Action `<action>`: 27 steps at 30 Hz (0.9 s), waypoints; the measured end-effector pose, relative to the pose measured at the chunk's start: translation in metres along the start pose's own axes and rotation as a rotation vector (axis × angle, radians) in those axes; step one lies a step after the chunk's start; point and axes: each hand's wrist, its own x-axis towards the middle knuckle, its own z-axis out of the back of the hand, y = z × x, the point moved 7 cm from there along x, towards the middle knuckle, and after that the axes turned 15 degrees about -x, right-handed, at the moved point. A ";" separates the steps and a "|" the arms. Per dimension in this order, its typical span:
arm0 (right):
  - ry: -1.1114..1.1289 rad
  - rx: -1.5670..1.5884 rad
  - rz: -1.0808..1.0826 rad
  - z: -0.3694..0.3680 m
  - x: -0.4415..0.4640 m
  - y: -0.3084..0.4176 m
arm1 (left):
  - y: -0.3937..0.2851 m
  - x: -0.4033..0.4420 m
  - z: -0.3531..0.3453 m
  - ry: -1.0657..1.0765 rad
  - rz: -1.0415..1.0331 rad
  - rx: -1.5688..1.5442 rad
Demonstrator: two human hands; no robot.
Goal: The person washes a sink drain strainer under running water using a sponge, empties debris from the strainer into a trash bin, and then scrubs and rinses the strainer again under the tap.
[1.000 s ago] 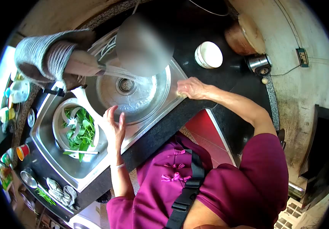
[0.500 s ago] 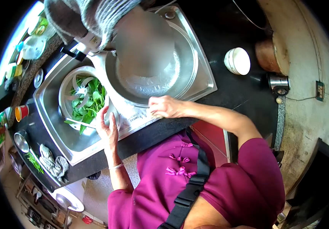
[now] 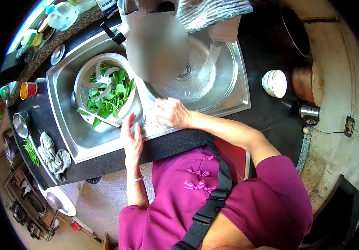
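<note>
My left hand (image 3: 132, 139) is at the front edge of the double steel sink (image 3: 88, 146), fingers stretched and apart, with nothing seen in it. Just beyond its fingertips sits a white colander (image 3: 79, 85) of green leaves (image 3: 112, 98) in the left basin, its slim handle (image 3: 104, 119) lying across the front. My right hand (image 3: 172, 112) is curled over the metal strip between the basins, slightly smeared. Whatever its fingers may hold is hidden. Beside it, water wets the right basin (image 3: 212, 98), part of which a blurred round patch covers.
White bowls (image 3: 275, 83) stand on the dark counter (image 3: 267, 112) to the right, near a kettle-like metal appliance (image 3: 309, 113). Left of the sink are an orange cup (image 3: 28, 90), a ladle (image 3: 21, 124), green beans or chillies (image 3: 31, 152) and a grey cloth (image 3: 53, 155). A striped towel (image 3: 212, 14) hangs beyond.
The camera view has shifted, so the sink sits further right and a little higher. My right hand has moved from the front rim onto the strip between the basins. My left hand remains outstretched.
</note>
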 end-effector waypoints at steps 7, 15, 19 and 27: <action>-0.341 0.045 -0.474 0.020 0.028 -0.081 | -0.007 0.011 -0.028 0.064 -0.047 -0.039; -0.170 0.048 -0.127 -0.012 0.047 -0.031 | -0.008 0.012 -0.029 0.107 -0.046 -0.124; -0.352 0.124 -0.464 -0.013 0.083 -0.100 | -0.008 0.018 -0.030 0.103 -0.044 -0.102; -0.184 -0.101 -0.046 -0.005 0.060 -0.025 | -0.009 0.020 -0.030 0.104 -0.023 -0.051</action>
